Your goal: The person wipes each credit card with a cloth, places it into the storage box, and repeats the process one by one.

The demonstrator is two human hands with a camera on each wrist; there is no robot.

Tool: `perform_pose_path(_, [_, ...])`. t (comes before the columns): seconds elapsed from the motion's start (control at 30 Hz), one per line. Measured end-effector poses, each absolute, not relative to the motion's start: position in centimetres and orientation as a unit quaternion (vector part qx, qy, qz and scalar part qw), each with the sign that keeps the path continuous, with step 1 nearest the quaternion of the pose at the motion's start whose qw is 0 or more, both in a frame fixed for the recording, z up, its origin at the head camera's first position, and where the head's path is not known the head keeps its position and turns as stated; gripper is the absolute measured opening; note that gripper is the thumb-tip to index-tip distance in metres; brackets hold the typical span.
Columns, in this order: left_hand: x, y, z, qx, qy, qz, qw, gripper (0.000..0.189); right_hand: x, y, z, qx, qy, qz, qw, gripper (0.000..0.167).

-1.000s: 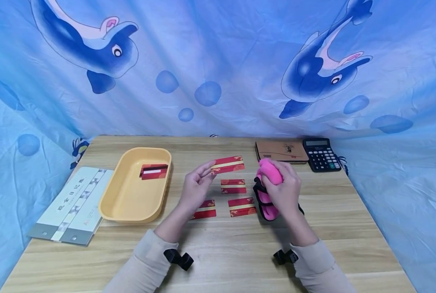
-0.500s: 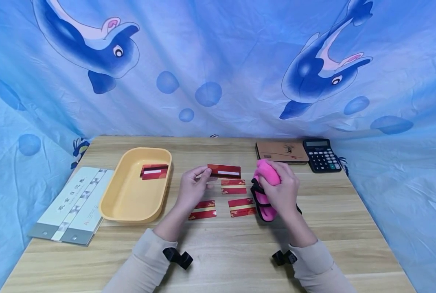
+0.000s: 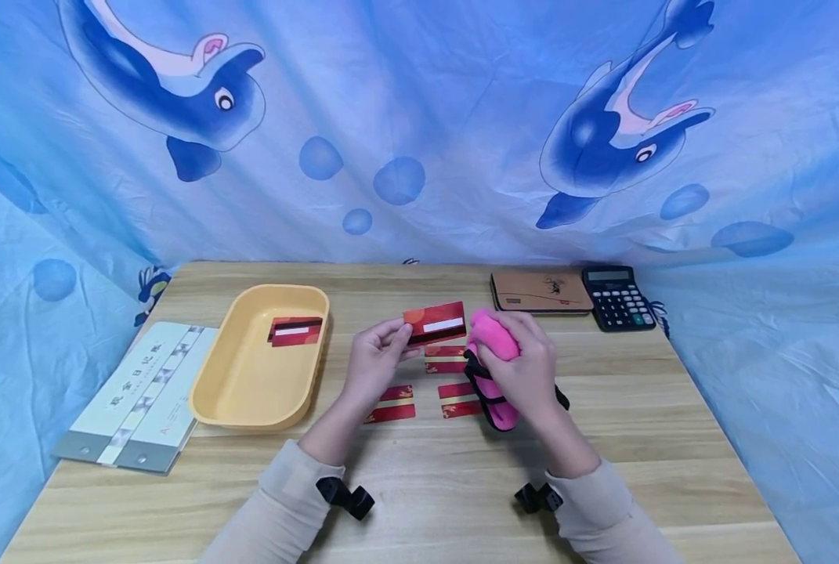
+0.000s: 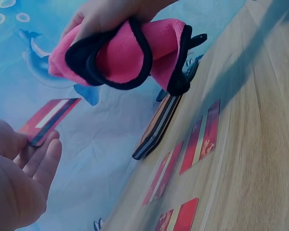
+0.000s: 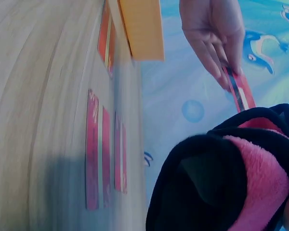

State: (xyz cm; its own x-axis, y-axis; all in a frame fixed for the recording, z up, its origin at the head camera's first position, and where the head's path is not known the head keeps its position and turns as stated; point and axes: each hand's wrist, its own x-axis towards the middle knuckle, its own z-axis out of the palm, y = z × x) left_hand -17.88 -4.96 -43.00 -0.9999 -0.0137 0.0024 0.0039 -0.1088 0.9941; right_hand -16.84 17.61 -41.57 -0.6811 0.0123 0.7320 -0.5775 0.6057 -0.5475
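Between thumb and fingers, my left hand [image 3: 375, 356] pinches a red bank card [image 3: 435, 323] by its left end, raised over the table. Its side with the dark stripe and white strip faces the head camera. My right hand [image 3: 528, 368] grips a bunched pink cloth [image 3: 491, 337] with black edging, close to the card's right end. In the right wrist view, the cloth [image 5: 265, 178] overlaps the card's end. Below the hands lie a back card [image 3: 445, 362], a left card [image 3: 392, 407] and a right card [image 3: 457, 400], all red with a pale band; the cloth partly covers the right one.
A yellow tray [image 3: 204, 403] on the left holds red cards [image 3: 295, 330]. Beside it lies a pale folder [image 3: 137, 392]. At the back right are a brown wallet [image 3: 540, 291] and a black calculator [image 3: 618, 298]. A blue curtain [image 3: 419, 157] hangs behind the table [image 3: 419, 501].
The card in my left hand has turned from its banded face to its striped side, then tilted up. My right hand has brought the pink cloth leftward, close to the card.
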Motion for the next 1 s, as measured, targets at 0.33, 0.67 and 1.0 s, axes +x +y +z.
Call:
perform_pose_path(0.33, [-17.5,-3.6,-43.1,-0.061,-0.652,-0.756,-0.005,0.024,-16.7,15.4,-40.8,0.192,-0.862,0.301,0.36,0.047])
perform_pose_path(0.67, [-17.5,-2.0,-43.3,-0.077,-0.689,-0.721,0.008,0.029,-15.6,12.5,-40.5,0.234,-0.852,0.328,0.333,0.045])
perform_pose_path(1.0, [-17.5,-3.1,-42.9,-0.067,-0.69,-0.72,0.014,0.025,-16.4,15.1,-40.3,0.18,-0.869,0.313,0.339,0.045])
